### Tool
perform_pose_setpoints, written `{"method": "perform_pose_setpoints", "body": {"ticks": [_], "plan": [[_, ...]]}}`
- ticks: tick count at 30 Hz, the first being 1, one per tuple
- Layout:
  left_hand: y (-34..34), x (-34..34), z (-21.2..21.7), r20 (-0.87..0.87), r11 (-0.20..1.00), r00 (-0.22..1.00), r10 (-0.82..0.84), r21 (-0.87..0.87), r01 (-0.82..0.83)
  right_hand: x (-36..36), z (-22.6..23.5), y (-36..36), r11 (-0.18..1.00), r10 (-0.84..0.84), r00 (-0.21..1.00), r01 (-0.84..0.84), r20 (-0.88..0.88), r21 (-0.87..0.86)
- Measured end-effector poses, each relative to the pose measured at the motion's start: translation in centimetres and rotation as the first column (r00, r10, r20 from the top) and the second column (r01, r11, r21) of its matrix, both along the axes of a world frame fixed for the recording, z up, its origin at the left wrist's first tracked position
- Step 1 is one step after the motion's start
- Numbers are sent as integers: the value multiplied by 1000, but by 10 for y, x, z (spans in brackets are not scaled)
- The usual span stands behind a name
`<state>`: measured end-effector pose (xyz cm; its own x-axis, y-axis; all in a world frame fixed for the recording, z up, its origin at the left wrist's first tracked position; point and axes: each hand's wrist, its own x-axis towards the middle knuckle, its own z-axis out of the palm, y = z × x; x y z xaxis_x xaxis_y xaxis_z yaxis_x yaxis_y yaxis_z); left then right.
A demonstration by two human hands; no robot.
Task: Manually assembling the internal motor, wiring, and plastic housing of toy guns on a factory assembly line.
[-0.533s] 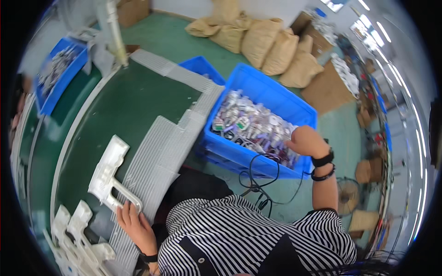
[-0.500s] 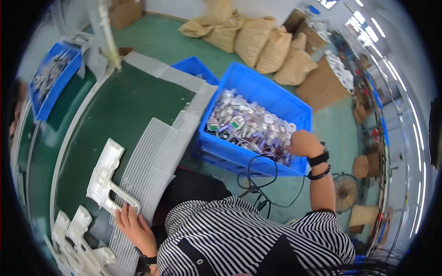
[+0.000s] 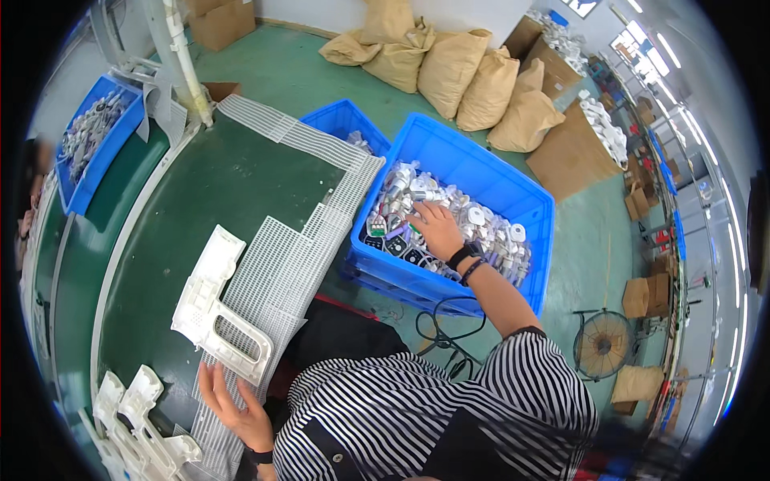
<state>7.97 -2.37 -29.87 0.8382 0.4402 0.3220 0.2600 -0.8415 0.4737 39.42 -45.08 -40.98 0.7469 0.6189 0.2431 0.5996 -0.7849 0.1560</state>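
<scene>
Reaching among bagged parts (image 3: 477, 216): right hand (image 3: 439, 231), grip unclear.
Left hand (image 3: 245, 418), fingers spread, beside white handled shell (image 3: 200, 303); bumping could skew it.

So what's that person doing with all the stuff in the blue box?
The person's right hand is in the big blue bin, on a heap of small bagged parts. I can't tell if it grips one. The left hand is open, by the handle end of a white plastic piece on the green work surface. More white pieces lie to its left.
</scene>
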Motion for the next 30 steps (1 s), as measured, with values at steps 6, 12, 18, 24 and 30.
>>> {"method": "perform_pose_setpoints", "body": {"ticks": [6, 12, 18, 24, 30], "plan": [[3, -12, -2, 125, 977, 980, 157, -165, -135, 31, 2, -8, 991, -39, 950, 77, -309, 112], [5, -7, 14, 145, 970, 982, 123, -225, -89, 89, 54, -49, 431, 30, 660, 669, -751, 605], [11, -8, 30, 165, 957, 976, 144, -273, -95, 111, 173, -51, -66, 544, 678, 621, -494, 781], [16, -3, 59, 210, 905, 977, 36, -420, 57, 90, 286, 49, -15, 829, 521, 387, -205, 922], [21, 12, 109, 240, 735, 965, -105, -636, 238, 57, 338, 183, 25, 949, 304, 185, -81, 982]]}}
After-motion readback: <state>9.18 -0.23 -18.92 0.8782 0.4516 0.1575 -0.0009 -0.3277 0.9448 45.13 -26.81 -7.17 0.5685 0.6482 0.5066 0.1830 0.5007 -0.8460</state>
